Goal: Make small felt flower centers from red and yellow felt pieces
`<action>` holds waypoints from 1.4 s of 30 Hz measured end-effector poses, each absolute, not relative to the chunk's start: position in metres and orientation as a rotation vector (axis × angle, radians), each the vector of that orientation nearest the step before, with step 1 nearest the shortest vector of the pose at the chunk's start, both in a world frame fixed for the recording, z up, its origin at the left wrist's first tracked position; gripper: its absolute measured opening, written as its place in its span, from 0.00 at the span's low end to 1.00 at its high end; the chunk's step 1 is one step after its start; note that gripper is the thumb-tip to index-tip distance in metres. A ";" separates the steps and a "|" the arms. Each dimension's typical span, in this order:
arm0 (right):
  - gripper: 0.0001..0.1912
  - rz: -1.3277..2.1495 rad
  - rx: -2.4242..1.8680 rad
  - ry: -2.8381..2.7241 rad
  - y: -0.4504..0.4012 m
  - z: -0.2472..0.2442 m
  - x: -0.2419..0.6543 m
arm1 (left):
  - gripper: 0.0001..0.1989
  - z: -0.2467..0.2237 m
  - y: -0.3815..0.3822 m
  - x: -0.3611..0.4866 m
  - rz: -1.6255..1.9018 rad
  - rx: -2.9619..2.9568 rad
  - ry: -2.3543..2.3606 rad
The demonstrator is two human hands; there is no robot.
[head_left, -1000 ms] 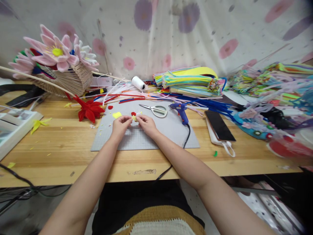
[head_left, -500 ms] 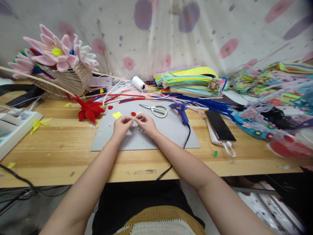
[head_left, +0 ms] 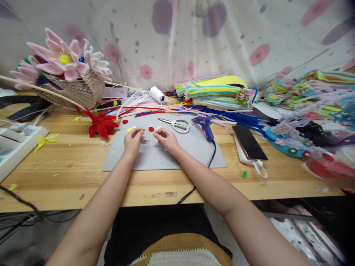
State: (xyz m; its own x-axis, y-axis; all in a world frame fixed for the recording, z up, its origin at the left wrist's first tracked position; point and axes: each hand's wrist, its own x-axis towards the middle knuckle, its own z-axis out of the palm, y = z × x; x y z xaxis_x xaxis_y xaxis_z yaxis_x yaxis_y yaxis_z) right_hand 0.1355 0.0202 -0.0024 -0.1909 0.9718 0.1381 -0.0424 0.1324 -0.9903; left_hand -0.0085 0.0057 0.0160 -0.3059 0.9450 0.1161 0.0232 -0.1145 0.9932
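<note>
My left hand (head_left: 133,142) hovers over the left part of the grey cutting mat (head_left: 177,162), its fingers closed in a pinch; what lies between them, if anything, is too small to make out. A short gap separates it from my right hand (head_left: 167,141), whose thumb and forefinger pinch a tiny yellow piece (head_left: 154,134). Just beyond the fingertips rests a red felt disc (head_left: 151,129). A yellow felt piece (head_left: 131,129) is partly covered by my left hand. Another small red piece (head_left: 125,121) lies farther back on the mat.
Scissors (head_left: 179,126) and a blue glue gun (head_left: 206,127) with a trailing cord lie on the mat. Left of it is a red fuzzy flower (head_left: 102,123). Pipe cleaner bundles (head_left: 219,90) line the back; a phone (head_left: 250,143) sits at the right.
My hands, together before, have come apart. The left hand moved left, now covering more of the yellow felt piece; my right hand has stayed nearly in place.
</note>
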 end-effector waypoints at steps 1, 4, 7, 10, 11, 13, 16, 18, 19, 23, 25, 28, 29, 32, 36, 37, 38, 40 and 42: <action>0.13 1.276 -0.972 -1.406 0.021 -0.002 0.136 | 0.12 0.015 0.008 -0.009 1.569 1.142 1.424; 0.13 1.320 -0.918 -1.482 0.022 0.000 0.140 | 0.13 0.015 0.010 -0.008 1.553 1.193 1.456; 0.13 1.304 -0.884 -1.558 0.023 0.004 0.145 | 0.16 0.018 0.007 -0.003 1.328 1.194 1.363; 0.12 1.252 -0.873 -1.621 0.023 0.008 0.150 | 0.18 0.022 0.002 0.000 1.178 1.118 1.237; 0.11 1.238 -0.871 -1.636 0.023 0.008 0.151 | 0.19 0.023 0.001 0.000 1.155 1.084 1.205; 0.11 1.219 -0.866 -1.653 0.023 0.007 0.152 | 0.19 0.024 0.000 -0.002 1.116 1.039 1.161; 0.11 1.198 -0.853 -1.662 0.024 0.005 0.151 | 0.17 0.025 0.000 -0.004 1.077 1.053 1.131; 0.12 1.197 -0.852 -1.663 0.024 0.003 0.151 | 0.17 0.025 0.000 -0.005 1.058 1.076 1.125; 0.12 1.199 -0.857 -1.661 0.024 0.003 0.151 | 0.17 0.024 0.000 -0.005 1.053 1.083 1.128; 0.13 1.209 -0.879 -1.649 0.024 0.003 0.150 | 0.17 0.025 0.000 -0.005 1.044 1.099 1.161; 0.13 1.217 -0.884 -1.640 0.024 0.004 0.150 | 0.18 0.025 0.000 -0.006 1.037 1.111 1.182; 0.13 1.264 -0.867 -1.619 0.023 0.006 0.151 | 0.18 0.025 0.000 -0.006 1.014 1.143 1.200; 0.13 1.303 -0.857 -1.610 0.022 0.007 0.152 | 0.18 0.025 0.000 -0.006 1.011 1.150 1.204; 0.15 1.438 -0.836 -1.572 0.022 0.011 0.156 | 0.18 0.024 0.001 -0.005 1.037 1.139 1.231; 0.17 1.463 -0.861 -1.522 0.021 0.014 0.158 | 0.15 0.022 0.001 -0.002 1.116 1.132 1.273; 0.17 1.453 -0.869 -1.517 0.020 0.014 0.157 | 0.15 0.021 0.001 0.000 1.126 1.130 1.284; 0.17 1.440 -0.876 -1.512 0.020 0.014 0.156 | 0.14 0.021 0.000 0.001 1.136 1.122 1.295; 0.17 1.407 -0.887 -1.484 0.020 0.013 0.153 | 0.12 0.022 0.000 0.006 1.181 1.057 1.302; 0.18 1.385 -0.901 -1.413 0.021 0.013 0.150 | 0.11 0.024 0.000 0.015 1.270 0.914 1.260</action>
State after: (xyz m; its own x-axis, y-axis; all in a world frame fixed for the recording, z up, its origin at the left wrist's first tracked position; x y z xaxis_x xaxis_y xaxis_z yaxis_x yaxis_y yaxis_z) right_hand 0.1505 0.0208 0.0125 -0.2982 0.9467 0.1215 -0.1020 0.0949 -0.9902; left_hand 0.0151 -0.0005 0.0245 -0.1290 0.9789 -0.1585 -0.1660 0.1362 0.9767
